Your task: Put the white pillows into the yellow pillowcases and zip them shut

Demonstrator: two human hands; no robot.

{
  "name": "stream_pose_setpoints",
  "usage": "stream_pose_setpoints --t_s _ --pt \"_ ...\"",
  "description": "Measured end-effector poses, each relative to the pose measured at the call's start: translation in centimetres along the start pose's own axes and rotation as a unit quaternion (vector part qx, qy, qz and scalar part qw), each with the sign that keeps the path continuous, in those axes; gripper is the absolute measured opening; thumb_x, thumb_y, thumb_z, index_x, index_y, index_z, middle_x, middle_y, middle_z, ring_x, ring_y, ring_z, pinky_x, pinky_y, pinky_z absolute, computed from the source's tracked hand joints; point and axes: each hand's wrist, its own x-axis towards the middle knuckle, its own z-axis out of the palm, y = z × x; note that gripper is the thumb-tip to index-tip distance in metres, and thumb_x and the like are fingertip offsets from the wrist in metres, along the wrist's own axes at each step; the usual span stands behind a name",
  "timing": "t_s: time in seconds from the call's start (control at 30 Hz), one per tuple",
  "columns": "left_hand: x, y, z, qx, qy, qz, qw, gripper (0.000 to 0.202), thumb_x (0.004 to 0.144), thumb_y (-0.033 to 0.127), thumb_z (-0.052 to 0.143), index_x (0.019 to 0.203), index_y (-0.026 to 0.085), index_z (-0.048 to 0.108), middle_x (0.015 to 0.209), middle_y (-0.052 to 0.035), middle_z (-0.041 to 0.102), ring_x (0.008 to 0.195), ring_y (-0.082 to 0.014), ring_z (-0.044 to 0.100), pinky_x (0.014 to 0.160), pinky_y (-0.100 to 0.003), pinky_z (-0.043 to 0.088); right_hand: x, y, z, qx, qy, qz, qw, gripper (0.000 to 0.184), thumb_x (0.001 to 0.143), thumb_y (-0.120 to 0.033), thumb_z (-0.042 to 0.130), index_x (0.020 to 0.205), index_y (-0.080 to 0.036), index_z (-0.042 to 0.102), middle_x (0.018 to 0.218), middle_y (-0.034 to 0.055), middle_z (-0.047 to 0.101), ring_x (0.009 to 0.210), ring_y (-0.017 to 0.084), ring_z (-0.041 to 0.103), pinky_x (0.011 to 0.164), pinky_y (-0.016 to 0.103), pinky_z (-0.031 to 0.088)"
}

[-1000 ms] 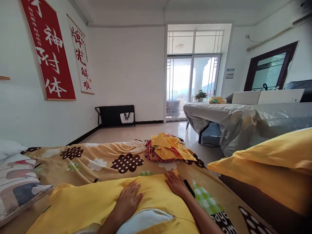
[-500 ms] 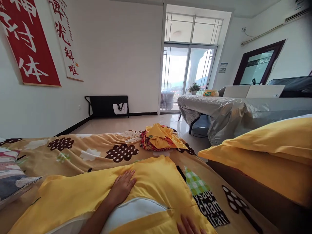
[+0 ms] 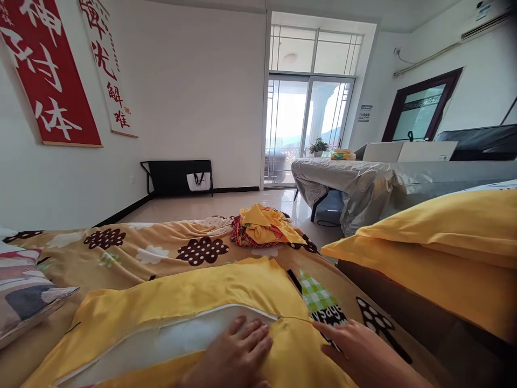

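A yellow pillowcase [image 3: 194,291] lies before me with its long zipped opening apart, and a white pillow [image 3: 161,337] shows inside. My left hand [image 3: 242,350] lies on the case at the right end of the opening, fingers stretched out and touching the white pillow and yellow cloth. At the pillowcase's right edge is my right hand [image 3: 359,345], index finger extended to the cloth near the seam and thumb apart below it. Nothing shows gripped in either hand. The lower part of the pillowcase runs out of view.
Under the pillow spreads a tan patterned blanket [image 3: 161,253]. A crumpled yellow and red cloth [image 3: 266,223] lies at its far edge. Yellow pillows [image 3: 436,237] are stacked at the right. Beyond stands a table under a silver cover [image 3: 363,178]; a patterned pillow [image 3: 32,296] is at left.
My left hand has moved from the pillowcase's upper part down and right to the opening's end. My right hand has moved up and right to the edge. More of the white pillow shows.
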Motion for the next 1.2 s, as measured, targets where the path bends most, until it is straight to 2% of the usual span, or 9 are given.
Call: stream_pose_setpoints --t_s 0.1,0.17,0.23,0.37,0.53,0.7,0.9,1.03,1.2 --pt "0.5 0.0 3.0 0.094 0.039 0.049 0.994 0.058 0.092 0.054 0.036 0.129 0.012 0.051 0.13 -0.0132 0.059 0.117 -0.0268 0.058 0.097 -0.04 0.047 5.0 -6.7 -4.8 -0.06 -0.047 -0.115 0.99 0.029 0.088 -0.029 0.045 0.093 -0.024 0.073 0.084 0.0104 0.073 0.084 0.025 0.067 0.071 0.033 0.046" --pt "0.6 -0.7 4.7 0.139 0.079 0.064 0.985 0.05 0.094 0.049 0.039 0.125 0.011 0.051 0.126 -0.0107 0.062 0.11 -0.0237 0.062 0.092 -0.036 0.05 7.3 -10.2 -5.1 -0.081 -0.035 -0.15 0.985 0.022 0.085 -0.027 0.053 0.089 -0.02 0.073 0.088 0.0122 0.072 0.083 0.024 0.067 0.07 0.031 0.044" --pt "0.6 -1.5 6.1 0.163 0.121 0.065 0.977 0.034 0.097 0.034 0.04 0.122 0.014 0.051 0.123 -0.0062 0.065 0.107 -0.0191 0.064 0.092 -0.031 0.05 8.6 -12.1 -3.5 -0.08 -0.035 -0.167 0.982 0.017 0.08 -0.027 0.06 0.086 -0.018 0.073 0.089 0.0124 0.072 0.081 0.023 0.067 0.068 0.029 0.044" --pt "0.3 -2.9 8.4 0.105 0.195 0.069 0.973 0.027 0.097 0.02 0.037 0.119 0.018 0.052 0.114 -0.0035 0.069 0.107 -0.0152 0.063 0.098 -0.025 0.046 9.2 -12.6 0.6 -0.066 -0.065 -0.188 0.978 0.015 0.079 -0.023 0.06 0.084 -0.017 0.073 0.086 0.013 0.072 0.076 0.023 0.067 0.063 0.029 0.044" --pt "-0.3 -3.9 9.5 -0.097 0.158 -0.048 0.982 0.028 0.092 0.016 0.044 0.117 0.021 0.056 0.114 -0.0039 0.067 0.107 -0.0141 0.062 0.095 -0.02 0.049 8.8 -13.0 2.3 -0.099 -0.067 -0.166 0.979 0.028 0.078 -0.008 0.053 0.102 -0.011 0.068 0.1 0.0156 0.069 0.092 0.028 0.065 0.075 0.035 0.047" --pt "-0.3 -3.9 9.7 0.013 0.223 -0.069 0.972 0.032 0.089 0.009 0.039 0.109 0.016 0.062 0.106 -0.0085 0.07 0.1 -0.0176 0.064 0.092 -0.027 0.052 9.4 -14.0 2.4 -0.075 -0.026 -0.115 0.99 0.036 0.085 -0.004 0.04 0.111 -0.013 0.063 0.112 0.0135 0.064 0.105 0.028 0.059 0.081 0.038 0.048" --pt "-0.8 -2.9 8.0 0.262 0.169 -0.092 0.946 0.041 0.093 0.022 0.043 0.133 0.019 0.047 0.128 -0.0067 0.061 0.117 -0.0233 0.056 0.094 -0.034 0.05 9.0 -13.5 2.0 -0.096 -0.028 -0.148 0.984 0.034 0.088 -0.007 0.039 0.113 -0.014 0.062 0.113 0.0139 0.063 0.107 0.028 0.057 0.087 0.041 0.046" --pt "-1.2 -3.1 8.0 0.206 0.117 -0.153 0.959 0.038 0.093 0.027 0.045 0.131 0.024 0.05 0.123 -0.0035 0.064 0.113 -0.0217 0.058 0.096 -0.036 0.047 8.9 -13.4 3.4 -0.098 -0.011 -0.185 0.978 0.038 0.087 -0.01 0.046 0.123 -0.01 0.056 0.117 0.0173 0.061 0.108 0.03 0.055 0.088 0.043 0.045" --pt "-0.5 -2.1 5.9 0.111 -0.029 -0.22 0.969 0.045 0.091 0.023 0.045 0.136 0.021 0.046 0.128 -0.0105 0.06 0.118 -0.0266 0.056 0.096 -0.04 0.048 10.2 -13.3 3.1 -0.099 0.072 -0.043 0.992 0.039 0.086 -0.001 0.036 0.114 -0.011 0.061 0.109 0.0177 0.063 0.103 0.03 0.059 0.082 0.044 0.046"
